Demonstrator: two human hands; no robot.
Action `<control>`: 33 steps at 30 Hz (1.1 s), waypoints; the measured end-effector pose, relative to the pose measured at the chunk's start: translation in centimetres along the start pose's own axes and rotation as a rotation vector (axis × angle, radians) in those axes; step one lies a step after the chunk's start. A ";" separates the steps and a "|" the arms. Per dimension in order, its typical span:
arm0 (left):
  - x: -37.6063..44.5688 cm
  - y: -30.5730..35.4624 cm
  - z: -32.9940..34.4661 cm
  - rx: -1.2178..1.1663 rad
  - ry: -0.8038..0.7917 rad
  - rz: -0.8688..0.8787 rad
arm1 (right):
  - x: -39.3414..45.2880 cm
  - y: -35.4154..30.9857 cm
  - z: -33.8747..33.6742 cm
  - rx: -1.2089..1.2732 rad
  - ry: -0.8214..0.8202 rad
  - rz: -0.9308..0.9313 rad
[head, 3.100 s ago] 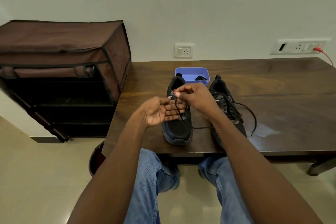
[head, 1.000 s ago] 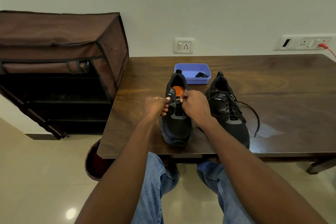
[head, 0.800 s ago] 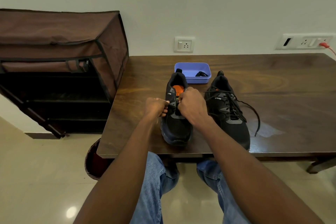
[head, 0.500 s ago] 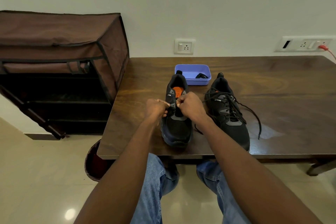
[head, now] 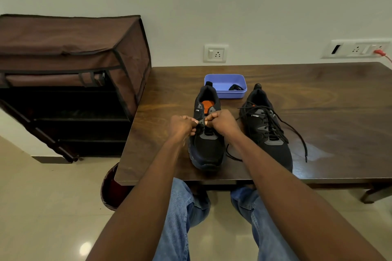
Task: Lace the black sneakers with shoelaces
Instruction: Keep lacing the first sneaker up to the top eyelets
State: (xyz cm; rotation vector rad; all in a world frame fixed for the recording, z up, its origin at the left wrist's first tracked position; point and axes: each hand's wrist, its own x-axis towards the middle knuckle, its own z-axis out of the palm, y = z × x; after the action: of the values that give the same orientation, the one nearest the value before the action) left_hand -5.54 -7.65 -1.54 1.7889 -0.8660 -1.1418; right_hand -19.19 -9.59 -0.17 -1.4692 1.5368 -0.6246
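Observation:
Two black sneakers stand side by side on the dark wooden table, toes toward me. The left sneaker has an orange insole showing and a black shoelace trailing off its right side. My left hand and my right hand meet over its eyelets, fingers curled, each pinching at the lace or the eyelet flap; the fingertips hide the exact hold. The right sneaker is laced, with loose lace ends lying on the table.
A blue plastic tray holding a small black item stands behind the sneakers. A brown fabric shoe rack stands left of the table. Wall sockets sit on the wall behind. My knees in jeans are under the table's front edge.
My hands came down from lifting the lace onto the left sneaker's upper eyelets and stay close together there. The lace now trails on the table to the right of that sneaker.

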 end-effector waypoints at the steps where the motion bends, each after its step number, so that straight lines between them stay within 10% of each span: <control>1: 0.0 0.0 0.0 0.003 -0.004 0.002 | 0.0 0.1 0.1 -0.004 0.010 -0.014; 8: -0.3 0.3 -0.2 0.016 -0.002 -0.002 | 0.1 0.6 0.5 -0.447 0.207 -0.277; 17: -1.1 0.8 -0.7 0.001 -0.067 0.047 | 1.0 0.5 -0.4 -0.245 0.035 -0.131; 25: -1.6 1.1 -0.4 0.261 -0.093 0.159 | 0.0 0.1 -1.3 -0.571 0.188 -0.267; 29: -2.8 2.2 -1.5 -0.151 -0.024 0.074 | -0.3 -0.1 -1.5 -0.465 0.153 -0.257; 33: -2.6 3.3 -3.9 -0.829 0.394 0.234 | -0.4 -0.1 -2.2 -0.393 0.137 -0.226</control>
State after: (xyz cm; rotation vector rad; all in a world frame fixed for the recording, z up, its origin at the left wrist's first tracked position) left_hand -3.21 -5.71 3.31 1.1199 -0.2762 -0.7812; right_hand -21.09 -9.67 1.05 -1.9508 1.6793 -0.5851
